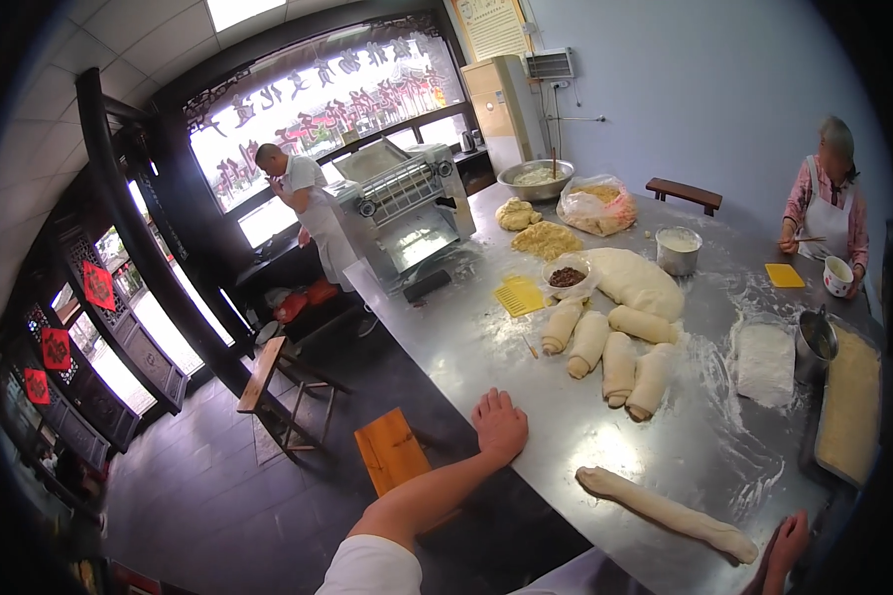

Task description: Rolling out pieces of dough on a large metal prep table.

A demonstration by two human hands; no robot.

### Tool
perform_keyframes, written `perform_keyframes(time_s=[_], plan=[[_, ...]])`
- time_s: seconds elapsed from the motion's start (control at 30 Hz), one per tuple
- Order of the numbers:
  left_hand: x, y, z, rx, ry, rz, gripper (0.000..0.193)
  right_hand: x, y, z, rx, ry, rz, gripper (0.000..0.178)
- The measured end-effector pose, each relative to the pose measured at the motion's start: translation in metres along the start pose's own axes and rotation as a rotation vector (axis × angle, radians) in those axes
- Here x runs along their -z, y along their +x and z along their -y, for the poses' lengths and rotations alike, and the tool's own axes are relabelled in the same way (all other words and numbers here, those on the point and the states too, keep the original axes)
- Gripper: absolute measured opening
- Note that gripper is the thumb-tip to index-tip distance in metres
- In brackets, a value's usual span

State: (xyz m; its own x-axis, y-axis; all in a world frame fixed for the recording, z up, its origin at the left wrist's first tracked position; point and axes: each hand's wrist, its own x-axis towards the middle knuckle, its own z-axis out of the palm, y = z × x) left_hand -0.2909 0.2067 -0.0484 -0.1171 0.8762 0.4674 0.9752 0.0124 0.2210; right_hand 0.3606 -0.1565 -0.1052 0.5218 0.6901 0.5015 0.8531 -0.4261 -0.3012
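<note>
My left hand (500,424) rests on the edge of the steel table (566,446), fingers lying flat and holding nothing. At the lower right, my right hand (790,541) is partly in view beside the near end of a long dough roll (670,514); its fingers are too unclear to read. The roll lies slantwise on the table, apart from my left hand. Beyond it sit several shorter rolled dough pieces (619,369) and a large slab of soft dough (637,282). A bowl of dark red filling (568,278) stands beside them, next to a yellow scraper (519,296).
A dough-rolling machine (407,213) stands at the far left, with a person in white (303,198) behind it. Another person (826,208) is at the far right, holding a white cup (838,277). A tray (851,402) and a metal pot (817,342) line the right edge.
</note>
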Motion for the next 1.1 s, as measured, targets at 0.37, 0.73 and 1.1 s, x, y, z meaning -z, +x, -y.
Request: perform_keyframes(time_s=[0.37, 0.73, 1.1], plan=[[0.006, 0.001, -0.002, 0.019, -0.038, 0.066, 0.051, -0.017, -0.002, -0.035, -0.030, -0.013, 0.089, 0.025], [0.009, 0.003, -0.007, 0.026, -0.055, 0.069, 0.049, -0.031, -0.003, -0.060, 0.008, 0.015, -0.070, 0.025], [0.008, 0.002, -0.005, 0.047, -0.046, 0.086, 0.050, -0.020, 0.004, -0.066, -0.039, -0.053, 0.173, 0.032]])
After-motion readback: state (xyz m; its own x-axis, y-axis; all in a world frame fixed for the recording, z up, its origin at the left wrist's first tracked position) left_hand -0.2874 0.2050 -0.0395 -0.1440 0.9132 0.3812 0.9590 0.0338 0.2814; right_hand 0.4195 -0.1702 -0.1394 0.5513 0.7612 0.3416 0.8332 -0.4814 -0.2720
